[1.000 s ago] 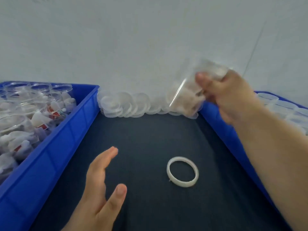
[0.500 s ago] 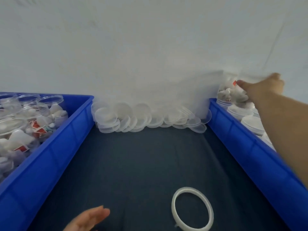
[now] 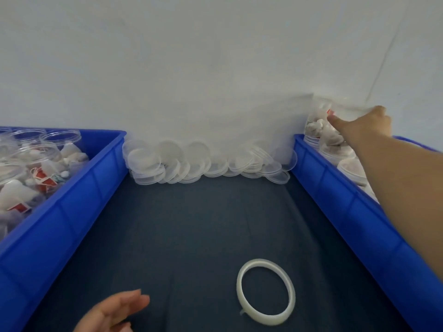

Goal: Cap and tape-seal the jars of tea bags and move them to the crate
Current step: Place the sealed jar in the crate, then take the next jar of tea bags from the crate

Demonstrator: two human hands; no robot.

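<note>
On the far left, a blue left crate (image 3: 72, 207) holds open jars (image 3: 60, 140) of clear plastic, standing upright and uncapped, with white tea bags and red tags inside. Just beside its near corner, at the bottom edge, the left hand (image 3: 115, 312) hangs over the dark surface (image 3: 191, 236). Its grip is spread, the fingers loose and holding nothing; whether it touches the surface cannot be told.

In the middle, a heap of clear round lids (image 3: 167, 161) lies against the white wall (image 3: 215, 68), filling the gap between the two crates. Nearer, right of centre, a white tape roll (image 3: 266, 292) lies flat on the surface, apart from both hands.

Along the right runs the blue right crate (image 3: 347, 212), with capped jars (image 3: 352, 168) inside it. At its far end a jar (image 3: 321, 125) of tea bags stands above the rim, on or just over the jars below. The right hand (image 3: 362, 125) reaches across the crate, its grip closed round this jar, the thumb pressed against its near side.
</note>
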